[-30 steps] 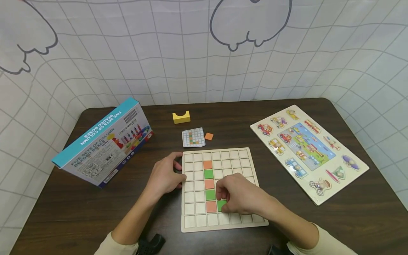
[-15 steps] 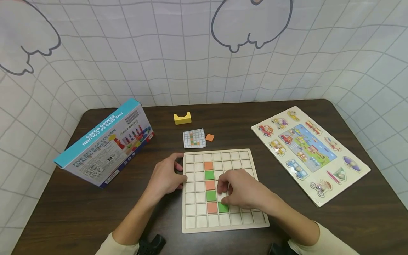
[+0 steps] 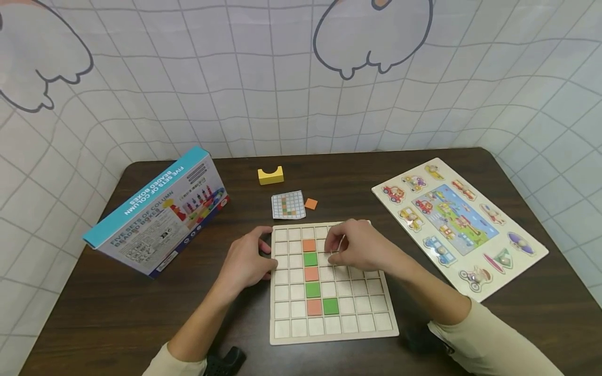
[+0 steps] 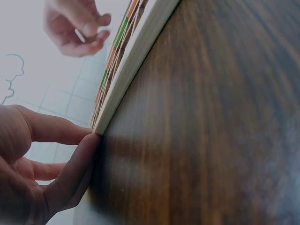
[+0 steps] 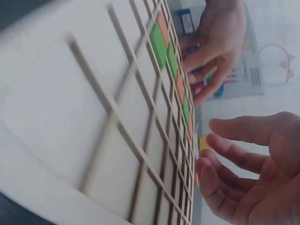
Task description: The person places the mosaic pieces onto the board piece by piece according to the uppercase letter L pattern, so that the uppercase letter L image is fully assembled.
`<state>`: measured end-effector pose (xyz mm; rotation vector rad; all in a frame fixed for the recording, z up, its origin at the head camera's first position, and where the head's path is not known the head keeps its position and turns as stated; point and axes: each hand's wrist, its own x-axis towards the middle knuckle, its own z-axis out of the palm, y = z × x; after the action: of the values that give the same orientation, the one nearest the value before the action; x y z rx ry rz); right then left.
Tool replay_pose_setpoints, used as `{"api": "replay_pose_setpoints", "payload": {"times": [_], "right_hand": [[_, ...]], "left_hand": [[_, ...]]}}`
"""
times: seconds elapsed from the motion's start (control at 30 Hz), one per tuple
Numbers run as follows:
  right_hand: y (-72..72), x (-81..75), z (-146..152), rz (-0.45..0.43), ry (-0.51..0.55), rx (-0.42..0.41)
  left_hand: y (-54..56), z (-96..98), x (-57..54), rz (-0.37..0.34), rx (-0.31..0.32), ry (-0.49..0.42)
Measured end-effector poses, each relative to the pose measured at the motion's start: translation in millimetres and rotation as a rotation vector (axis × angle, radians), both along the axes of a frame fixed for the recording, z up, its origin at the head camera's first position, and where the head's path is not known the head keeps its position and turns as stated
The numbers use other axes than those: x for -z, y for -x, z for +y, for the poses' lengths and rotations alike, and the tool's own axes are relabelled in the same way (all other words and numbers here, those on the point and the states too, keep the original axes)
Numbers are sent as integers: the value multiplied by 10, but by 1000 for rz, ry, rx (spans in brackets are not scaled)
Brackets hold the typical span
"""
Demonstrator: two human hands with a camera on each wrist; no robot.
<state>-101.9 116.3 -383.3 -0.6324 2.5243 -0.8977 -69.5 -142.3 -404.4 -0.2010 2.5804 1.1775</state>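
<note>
A pale wooden grid board [image 3: 334, 326] lies on the dark table. Orange and green square tiles fill part of one column; one green tile [image 3: 331, 306] sits beside the lowest orange tile [image 3: 314, 307]. My left hand [image 3: 246, 258] pinches the board's left edge, thumb and fingers meeting there in the left wrist view. Over the board's upper right part hovers my right hand [image 3: 362, 245], fingers loosely bent and thumb apart, holding nothing in the right wrist view. Behind the board lie a small pattern card [image 3: 288, 204] and a loose orange tile [image 3: 311, 204].
A blue-topped box [image 3: 160, 214] stands at the left. To the right lies a picture puzzle board [image 3: 461, 230] with vehicle pieces. A yellow notched block [image 3: 270, 176] rests near the table's back edge, with a patterned white curtain [image 3: 301, 94] behind it.
My right hand has let go of the green tile in the lower row and moved away from me, up over the board. The left hand stays at the board's edge.
</note>
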Motion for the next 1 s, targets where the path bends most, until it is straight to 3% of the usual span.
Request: {"api": "replay_pose_setpoints", "payload": {"times": [0.4, 1.0], "right_hand": [[486, -26, -60, 38, 56, 70], [950, 92, -353, 34, 2, 197]], "left_hand": [[-1, 3, -10, -2, -4, -5], [16, -11, 20, 6, -17, -21]]}}
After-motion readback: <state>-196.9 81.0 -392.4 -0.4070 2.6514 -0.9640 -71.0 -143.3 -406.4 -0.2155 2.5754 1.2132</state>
